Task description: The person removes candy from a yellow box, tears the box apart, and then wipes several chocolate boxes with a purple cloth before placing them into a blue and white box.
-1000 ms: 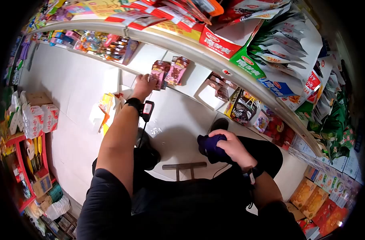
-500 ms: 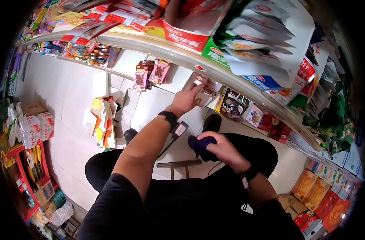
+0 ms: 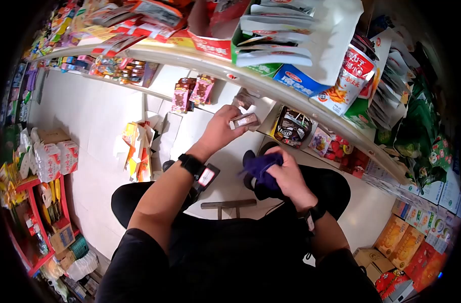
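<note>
Clearly, left hand closed on 1 small box, right hand closed around purple cloth.

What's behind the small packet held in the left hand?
Past the small packet in the left hand, brown packets show on the lower shelf. Whatever lies directly behind it or under the palm is covered.

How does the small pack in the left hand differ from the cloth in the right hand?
The small pack is brown and pale, while the purple cloth is dark. The small pack has straight edges; the purple cloth is bunched and loose. Both are held, the small pack in the left hand, the purple cloth in the right hand.
</note>
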`<state>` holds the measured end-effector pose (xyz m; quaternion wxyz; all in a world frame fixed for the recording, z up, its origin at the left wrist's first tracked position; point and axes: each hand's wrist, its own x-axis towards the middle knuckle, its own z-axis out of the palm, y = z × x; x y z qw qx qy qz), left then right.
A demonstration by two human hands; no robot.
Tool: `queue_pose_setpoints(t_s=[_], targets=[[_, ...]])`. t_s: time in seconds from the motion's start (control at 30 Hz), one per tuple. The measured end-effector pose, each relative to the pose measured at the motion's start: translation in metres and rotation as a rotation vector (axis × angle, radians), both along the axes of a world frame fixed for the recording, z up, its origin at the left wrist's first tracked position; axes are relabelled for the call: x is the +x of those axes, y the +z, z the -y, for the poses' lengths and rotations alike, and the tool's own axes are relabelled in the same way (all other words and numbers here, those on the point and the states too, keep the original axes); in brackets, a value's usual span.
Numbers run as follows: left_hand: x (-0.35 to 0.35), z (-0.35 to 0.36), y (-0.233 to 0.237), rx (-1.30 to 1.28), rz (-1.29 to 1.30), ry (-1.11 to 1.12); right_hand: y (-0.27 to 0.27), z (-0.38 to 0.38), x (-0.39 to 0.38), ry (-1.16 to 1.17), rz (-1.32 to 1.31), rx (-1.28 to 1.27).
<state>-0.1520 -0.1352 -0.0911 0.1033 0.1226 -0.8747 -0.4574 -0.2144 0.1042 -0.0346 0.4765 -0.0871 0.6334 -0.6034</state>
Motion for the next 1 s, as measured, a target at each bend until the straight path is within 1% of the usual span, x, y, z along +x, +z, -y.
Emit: queue_pose_setpoints(t_s=[0.03,0.07,0.1,0.13,0.17,0.2,0.23,0.3,0.33,0.4,0.43,0.5,0.57,0.63,0.67,0.7,0.77,0.8,0.83,0.9,0.93,1.0], targets=[[0.013,-0.002,0.014,-0.014,0.001,0.007,-0.008,0.000,0.005,-0.086,-0.023,-0.033],[0.027,-0.004,0.027,0.110,0.014,0.041,-0.005,0.003,0.005,-0.171,0.018,-0.087],[0.040,-0.007,0.041,0.235,0.024,0.076,-0.005,0.005,0.005,-0.207,-0.013,-0.132],[0.053,-0.012,0.056,0.304,-0.034,0.086,0.000,0.007,0.003,-0.206,0.015,-0.137],[0.066,-0.015,0.071,0.290,-0.042,0.092,0.006,0.009,0.002,-0.206,0.041,-0.140],[0.078,-0.018,0.085,0.331,-0.014,0.103,0.006,0.009,0.001,-0.184,0.151,-0.103],[0.091,-0.022,0.096,0.373,0.011,0.113,0.003,0.004,0.001,-0.110,0.297,-0.091],[0.114,-0.032,0.118,0.357,-0.015,0.117,0.015,-0.001,0.010,-0.006,0.424,-0.201],[0.125,-0.039,0.129,0.326,-0.082,0.136,0.021,-0.004,0.016,0.006,0.413,-0.211],[0.147,-0.050,0.145,0.273,-0.164,0.160,0.055,-0.010,0.036,-0.055,0.377,-0.434],[0.158,-0.054,0.153,0.262,-0.174,0.161,0.073,-0.011,0.047,-0.048,0.370,-0.444],[0.176,-0.062,0.169,0.144,-0.115,0.192,0.106,-0.011,0.070,-0.093,0.278,-0.524],[0.189,-0.069,0.180,0.079,-0.144,0.197,0.125,-0.012,0.089,-0.130,0.230,-0.528],[0.200,-0.075,0.191,0.058,-0.127,0.224,0.142,-0.010,0.102,-0.099,-0.071,-0.468],[0.204,-0.079,0.194,-0.032,-0.167,0.236,0.147,-0.009,0.107,-0.071,-0.191,-0.469],[0.208,-0.081,0.199,-0.041,-0.179,0.233,0.149,-0.008,0.111,-0.015,-0.267,-0.450],[0.214,-0.086,0.207,-0.245,-0.191,0.253,0.162,-0.007,0.122,0.066,-0.508,-0.337],[0.216,-0.090,0.211,-0.283,-0.251,0.266,0.158,-0.003,0.121,0.121,-0.807,-0.376],[0.218,-0.092,0.214,-0.290,-0.260,0.268,0.161,-0.001,0.125,0.160,-0.968,-0.368],[0.222,-0.096,0.221,-0.408,-0.290,0.270,0.163,0.002,0.138,0.139,-1.124,-0.334],[0.223,-0.097,0.222,-0.426,-0.361,0.272,0.165,0.002,0.142,0.144,-1.178,-0.315],[0.227,-0.099,0.225,-0.450,-0.357,0.276,0.169,-0.001,0.147,0.148,-1.214,-0.309]])
